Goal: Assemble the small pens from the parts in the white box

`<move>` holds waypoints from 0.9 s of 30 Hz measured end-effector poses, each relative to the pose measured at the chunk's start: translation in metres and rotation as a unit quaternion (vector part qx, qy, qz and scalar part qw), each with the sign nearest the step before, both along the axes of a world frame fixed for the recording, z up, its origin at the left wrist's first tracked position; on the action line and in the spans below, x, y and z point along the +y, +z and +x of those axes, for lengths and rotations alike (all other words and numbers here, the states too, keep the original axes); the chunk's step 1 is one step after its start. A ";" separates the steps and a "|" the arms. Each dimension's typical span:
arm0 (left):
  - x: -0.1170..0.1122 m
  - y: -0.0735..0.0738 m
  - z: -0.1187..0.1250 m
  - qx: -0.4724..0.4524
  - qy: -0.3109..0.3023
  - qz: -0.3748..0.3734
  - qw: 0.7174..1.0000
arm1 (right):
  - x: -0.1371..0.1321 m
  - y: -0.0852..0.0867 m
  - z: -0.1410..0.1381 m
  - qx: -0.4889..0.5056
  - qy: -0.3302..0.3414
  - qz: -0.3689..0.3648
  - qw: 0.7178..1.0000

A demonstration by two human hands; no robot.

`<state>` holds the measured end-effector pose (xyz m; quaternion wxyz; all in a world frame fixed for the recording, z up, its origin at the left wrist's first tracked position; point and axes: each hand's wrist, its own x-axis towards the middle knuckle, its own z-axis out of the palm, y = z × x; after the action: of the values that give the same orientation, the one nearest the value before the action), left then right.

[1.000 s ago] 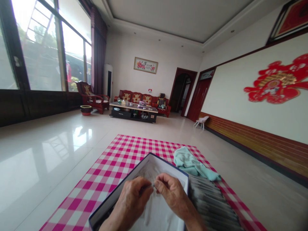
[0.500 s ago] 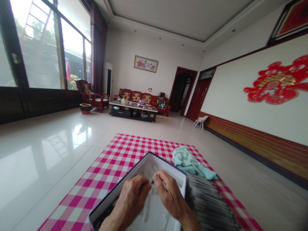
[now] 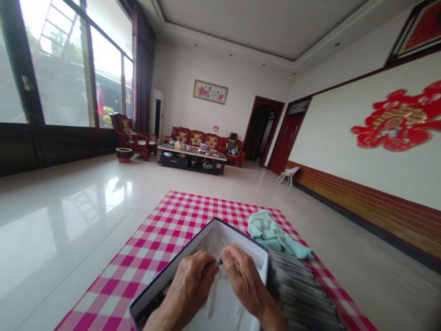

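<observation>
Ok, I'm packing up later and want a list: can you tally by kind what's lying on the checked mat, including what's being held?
Blue-edged box: 1
Grey ribbed tray: 1
Teal cloth: 1
Thin dark stick, pinched between left hand and right hand: 1
Total: 4

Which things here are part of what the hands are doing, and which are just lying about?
In hand: left hand, right hand, thin dark stick pinched between them, open box.
Lying about: green cloth, ribbed tray, checked mat.
</observation>
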<state>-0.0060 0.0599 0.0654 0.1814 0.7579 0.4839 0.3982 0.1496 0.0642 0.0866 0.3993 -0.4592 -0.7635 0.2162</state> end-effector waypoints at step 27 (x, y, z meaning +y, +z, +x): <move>0.002 -0.004 0.001 0.035 -0.002 0.006 0.999 | 0.006 -0.014 -0.005 -0.026 -0.058 -0.006 0.998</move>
<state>-0.0049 0.0616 0.0619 0.1606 0.7738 0.4858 0.3735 0.1447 0.0702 0.0731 0.3885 -0.5103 -0.7446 0.1852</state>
